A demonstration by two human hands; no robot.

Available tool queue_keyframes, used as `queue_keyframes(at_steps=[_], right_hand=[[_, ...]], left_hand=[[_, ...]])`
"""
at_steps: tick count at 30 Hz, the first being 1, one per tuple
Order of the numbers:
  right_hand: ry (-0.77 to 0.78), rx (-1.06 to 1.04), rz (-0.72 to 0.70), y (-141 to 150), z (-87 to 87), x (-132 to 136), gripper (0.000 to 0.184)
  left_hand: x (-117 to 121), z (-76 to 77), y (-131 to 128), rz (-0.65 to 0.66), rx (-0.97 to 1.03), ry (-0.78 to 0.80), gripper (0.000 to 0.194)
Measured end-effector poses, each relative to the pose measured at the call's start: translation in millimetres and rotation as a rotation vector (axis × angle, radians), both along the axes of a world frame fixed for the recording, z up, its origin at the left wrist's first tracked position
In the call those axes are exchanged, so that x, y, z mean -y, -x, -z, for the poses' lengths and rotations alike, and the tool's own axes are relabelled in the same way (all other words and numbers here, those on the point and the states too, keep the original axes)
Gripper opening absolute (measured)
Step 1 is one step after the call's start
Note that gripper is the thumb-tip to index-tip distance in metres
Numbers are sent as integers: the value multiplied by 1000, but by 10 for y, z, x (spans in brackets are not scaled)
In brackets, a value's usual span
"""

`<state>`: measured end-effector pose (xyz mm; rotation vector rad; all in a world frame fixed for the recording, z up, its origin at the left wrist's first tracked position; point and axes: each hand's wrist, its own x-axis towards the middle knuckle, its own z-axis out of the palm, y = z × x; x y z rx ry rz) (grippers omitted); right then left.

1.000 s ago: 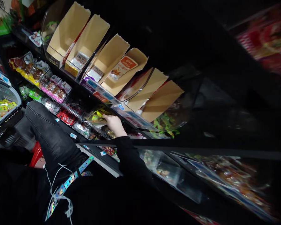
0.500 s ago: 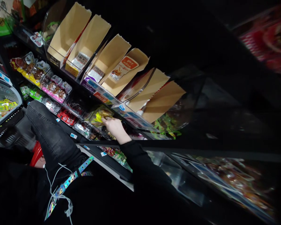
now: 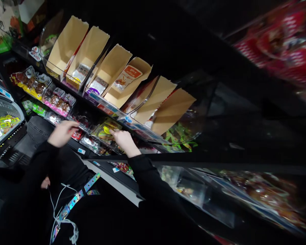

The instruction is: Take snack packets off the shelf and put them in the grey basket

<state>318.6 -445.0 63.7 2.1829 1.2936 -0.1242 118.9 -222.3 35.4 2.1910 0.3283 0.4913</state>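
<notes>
My right hand [image 3: 125, 140] reaches into the low shelf. Its fingers are curled at a yellow snack packet [image 3: 106, 130] in a clear bin, thumb and index finger meeting at the packet's edge. My left hand [image 3: 63, 132] hovers at the shelf front, to the left of the right one. Its fingers stretch forward, slightly bent, over red packets [image 3: 77, 134], and I see nothing held in them. Silvery packets [image 3: 90, 143] lie in a bin between the hands.
Above the hands, torn-open cardboard boxes [image 3: 117, 73] line a shelf with a clear front. A shopping basket [image 3: 21, 119] containing yellow packets stands at the left. Pink-edged snack packs [image 3: 58, 102] sit further back. White cords [image 3: 72, 221] hang at my waist.
My left hand has come into view from below and reached over the shelf front. My right hand stays at the yellow packet. The view has shifted slightly.
</notes>
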Motion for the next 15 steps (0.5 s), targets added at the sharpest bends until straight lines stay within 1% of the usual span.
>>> queue_keyframes(at_steps=[1,2,3,4,5,7,9,11,15], right_hand=[[-9,-2,1,12,-2,1,32],[-16,-7,-2,18,-4,3,31],[-21,-15,-9,19,-4,7,30],[-27,-25,-18,16,-3,14,28],[-36,-34,-27,12,1,23,27],[-64,-49,-43,10,13,48,24],[-93,-55,-57,32,23,79,23],[-109,-66,-73,78,22,113,23],[-143,-120,-128,174,12,171,26]], left_hand=[[220,-31,-359,51,13,-40,29],[404,-40,-676,97,15,-150,41],[550,-31,-942,125,-9,-253,48],[659,-8,-1153,147,-59,-330,49],[736,22,-1314,186,-115,-392,45],[820,90,-1509,275,-188,-489,33],[853,145,-1605,333,-224,-537,26],[864,177,-1671,337,-255,-544,24],[878,195,-1788,324,-315,-528,27]])
